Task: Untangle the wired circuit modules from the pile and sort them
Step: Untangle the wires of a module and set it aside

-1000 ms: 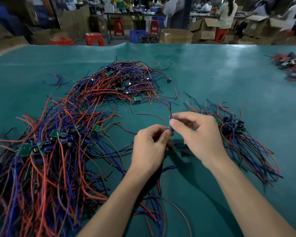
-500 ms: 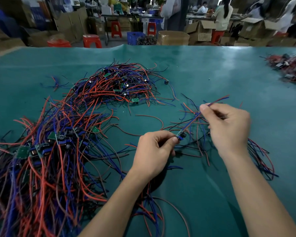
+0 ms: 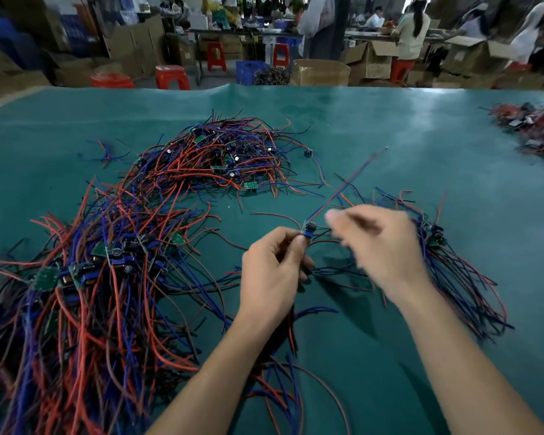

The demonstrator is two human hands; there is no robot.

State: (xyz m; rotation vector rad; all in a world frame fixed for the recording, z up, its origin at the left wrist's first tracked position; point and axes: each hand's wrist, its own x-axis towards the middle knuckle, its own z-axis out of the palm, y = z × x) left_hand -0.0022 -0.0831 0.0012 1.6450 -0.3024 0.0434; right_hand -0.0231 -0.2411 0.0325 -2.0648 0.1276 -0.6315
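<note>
My left hand (image 3: 272,265) pinches a small circuit module (image 3: 307,231) at the table's middle; its red and blue wires (image 3: 346,183) stand up and away to the upper right. My right hand (image 3: 380,246) is blurred just right of the module, fingers pointing left toward it, and whether it holds a wire cannot be made out. A big tangled pile of red, blue and black wired modules (image 3: 85,293) fills the left side. A second heap (image 3: 220,158) lies behind it. A laid-out bundle of modules (image 3: 453,265) lies to the right, partly hidden by my right hand.
The green table mat (image 3: 421,158) has bare areas at the far centre and right. Another heap of wired parts (image 3: 534,130) sits at the far right edge. Beyond the table are red stools, cardboard boxes and people at benches.
My right hand had drawn a wire out to the upper right, let it go and came back down left toward the module. The freed wire now sticks up. My left hand kept its pinch.
</note>
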